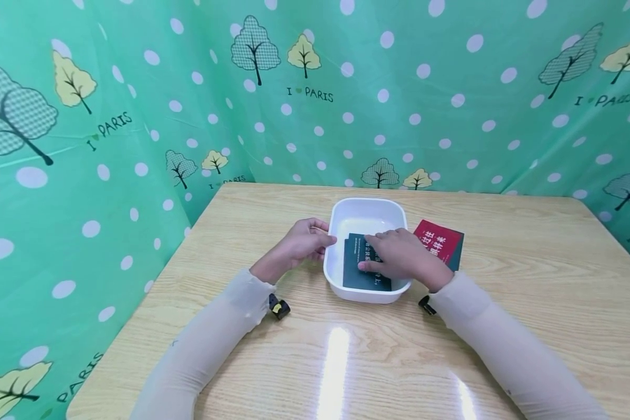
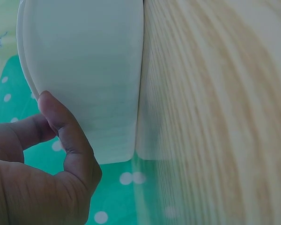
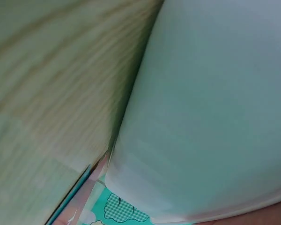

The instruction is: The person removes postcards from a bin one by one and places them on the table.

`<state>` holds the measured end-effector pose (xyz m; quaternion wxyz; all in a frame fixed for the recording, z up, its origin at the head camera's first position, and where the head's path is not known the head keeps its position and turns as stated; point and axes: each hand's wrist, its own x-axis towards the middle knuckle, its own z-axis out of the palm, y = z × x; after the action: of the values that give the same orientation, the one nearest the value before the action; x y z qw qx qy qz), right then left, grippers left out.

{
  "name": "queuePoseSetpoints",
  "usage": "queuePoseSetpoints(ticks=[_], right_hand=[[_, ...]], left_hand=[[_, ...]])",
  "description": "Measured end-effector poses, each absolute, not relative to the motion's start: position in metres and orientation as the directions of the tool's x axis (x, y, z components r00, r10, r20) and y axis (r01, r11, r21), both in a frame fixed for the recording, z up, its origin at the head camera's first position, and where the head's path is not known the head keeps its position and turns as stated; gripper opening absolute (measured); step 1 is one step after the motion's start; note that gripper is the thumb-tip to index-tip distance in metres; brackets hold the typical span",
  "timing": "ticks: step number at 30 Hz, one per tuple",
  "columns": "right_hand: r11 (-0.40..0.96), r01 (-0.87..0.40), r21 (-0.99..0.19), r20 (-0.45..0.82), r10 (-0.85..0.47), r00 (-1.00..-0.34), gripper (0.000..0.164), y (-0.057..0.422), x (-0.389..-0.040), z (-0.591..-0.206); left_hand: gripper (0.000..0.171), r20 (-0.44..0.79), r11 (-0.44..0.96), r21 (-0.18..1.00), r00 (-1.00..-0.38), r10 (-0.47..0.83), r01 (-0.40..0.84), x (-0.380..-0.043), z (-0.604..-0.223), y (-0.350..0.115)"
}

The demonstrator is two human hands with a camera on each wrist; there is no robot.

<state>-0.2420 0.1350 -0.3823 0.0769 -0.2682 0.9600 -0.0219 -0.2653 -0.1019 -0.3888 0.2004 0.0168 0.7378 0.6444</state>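
A white plastic tub (image 1: 367, 296) stands on the wooden table, its side filling much of both wrist views. My left hand (image 1: 303, 240) grips the tub's left rim, the thumb over the edge and the fingers outside. Inside the tub lies a dark green booklet (image 1: 354, 274) with white printed characters. Over it my right hand (image 1: 399, 255) reaches in from the right, thumb and fingers spread across the cover and hiding part of the print. The right wrist view shows only a sliver of this hand at the lower right.
Just right of the tub, a red and dark green booklet (image 1: 441, 240) lies on the table (image 1: 535, 280), partly covered by the right hand. Black straps sit at both wrists. A green curtain (image 1: 425, 111) with dots and trees hangs behind and to the left.
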Motion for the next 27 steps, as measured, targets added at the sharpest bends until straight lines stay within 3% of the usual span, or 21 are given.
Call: queuePoseSetpoints(ticks=[14, 27], right_hand=[[0.847, -0.529, -0.05, -0.122, -0.531, -0.839, 0.108, 0.1345, -0.237, -0.3813], [0.853, -0.52, -0.045, -0.111, -0.521, -0.846, 0.109, 0.1327, -0.2389, -0.3828]], left_hand=[[0.042, -0.263, 0.164, 0.961, -0.922, 0.285, -0.224, -0.2647, -0.3902, -0.1019], [0.039, -0.259, 0.164, 0.962, -0.924, 0.282, -0.22, -0.2643, -0.3897, -0.1026]])
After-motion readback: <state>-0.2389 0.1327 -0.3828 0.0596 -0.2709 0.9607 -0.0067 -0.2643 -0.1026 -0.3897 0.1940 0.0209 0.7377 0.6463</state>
